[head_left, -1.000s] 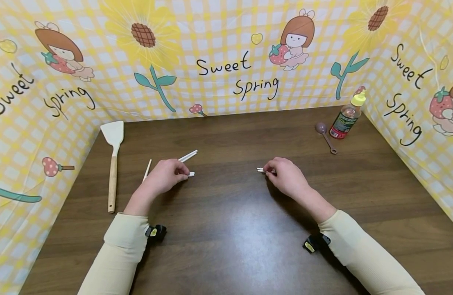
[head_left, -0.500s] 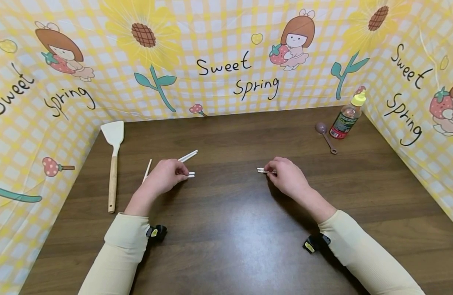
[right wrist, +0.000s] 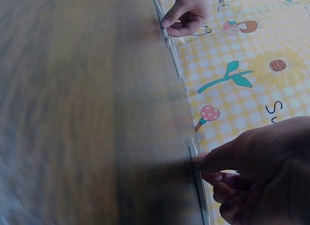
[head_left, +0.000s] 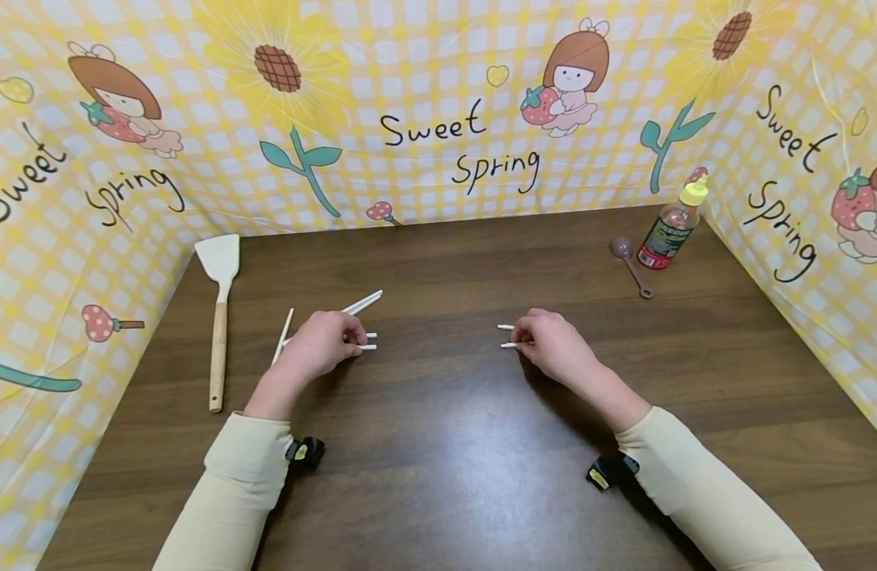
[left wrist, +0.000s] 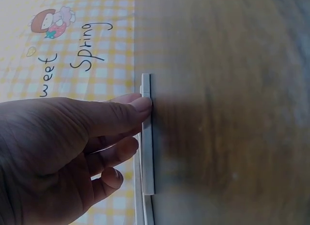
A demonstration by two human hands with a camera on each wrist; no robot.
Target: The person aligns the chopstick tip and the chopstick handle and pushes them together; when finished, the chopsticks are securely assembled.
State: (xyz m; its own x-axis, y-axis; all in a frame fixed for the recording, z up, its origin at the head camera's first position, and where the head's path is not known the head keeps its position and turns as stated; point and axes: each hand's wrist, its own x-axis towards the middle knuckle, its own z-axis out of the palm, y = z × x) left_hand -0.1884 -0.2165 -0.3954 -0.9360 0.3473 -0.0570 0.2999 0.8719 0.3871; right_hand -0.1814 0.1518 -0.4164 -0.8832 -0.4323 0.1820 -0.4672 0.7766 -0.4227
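The left hand [head_left: 323, 342] grips two white sticks [head_left: 369, 347], the right hand [head_left: 554, 341] another pair [head_left: 506, 327] (ends facing inward); light, even pressure should keep each parallel.

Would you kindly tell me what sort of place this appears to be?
Probably a small staged tabletop area rather than a working kitchen: a cartoon-printed cloth encloses the wooden table, where a spatula and a squeeze bottle sit spread apart.

"Sweet Spring" repeated across yellow checked cloth [head_left: 417, 186], bottle label [head_left: 664, 236] unreadable
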